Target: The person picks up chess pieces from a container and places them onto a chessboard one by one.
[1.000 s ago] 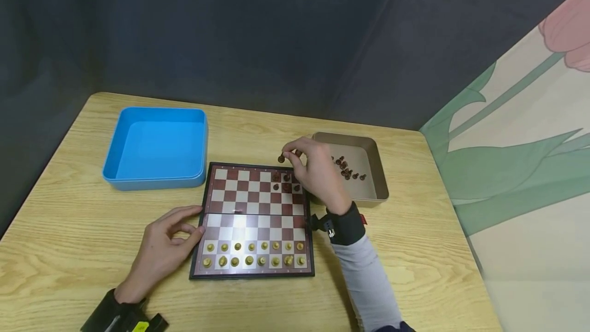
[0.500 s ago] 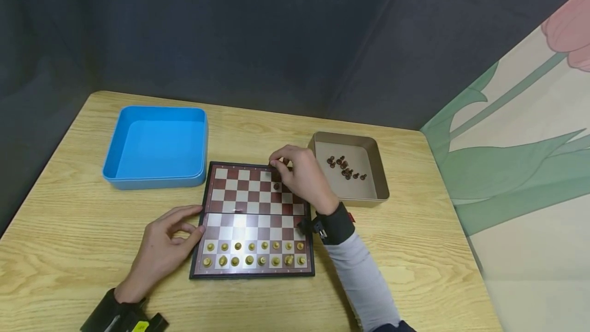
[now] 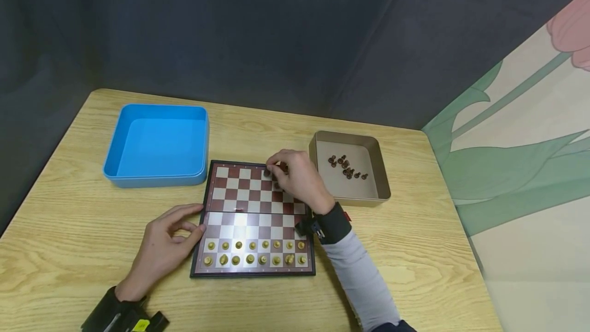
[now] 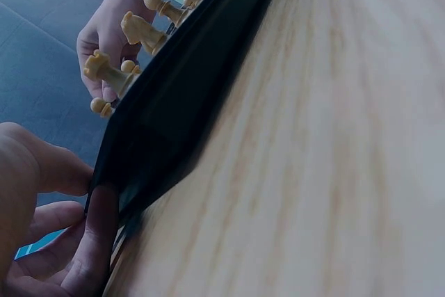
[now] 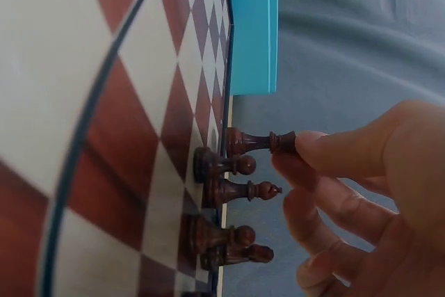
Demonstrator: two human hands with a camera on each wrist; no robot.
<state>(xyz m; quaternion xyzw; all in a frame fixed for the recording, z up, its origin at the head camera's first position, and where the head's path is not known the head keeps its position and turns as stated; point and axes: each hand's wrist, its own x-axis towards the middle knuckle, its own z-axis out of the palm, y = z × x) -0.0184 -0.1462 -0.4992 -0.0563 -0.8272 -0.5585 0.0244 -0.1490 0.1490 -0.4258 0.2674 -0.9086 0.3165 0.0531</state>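
Observation:
A chequered chessboard [image 3: 232, 205] lies on the table with two rows of cream chess pieces [image 3: 250, 258] on its near side. My left hand [image 3: 159, 242] rests its thumb and index finger on the board's left edge, slightly apart. At the far edge of the board, my right hand [image 3: 297, 178] pinches the top of a dark brown chess piece [image 5: 254, 142] between thumb and fingers. Its head is partly hidden, and its base is at the board surface. Beside it in the right wrist view stand a dark bishop [image 5: 240, 191] and several other dark pieces, including a pawn [image 5: 219, 234].
Right of the board, a beige tray [image 3: 382, 173] holds several loose dark pieces [image 3: 348, 167]. A blue box [image 3: 161, 182] stands at the back left. Dark cloth [image 3: 258, 40] hangs behind the table [image 3: 415, 250], and a wall with a flower picture is at the right.
My right hand has moved left and down from near the tray to the board's far edge, bringing the dark chess piece onto the board. The left hand stays at the board's edge.

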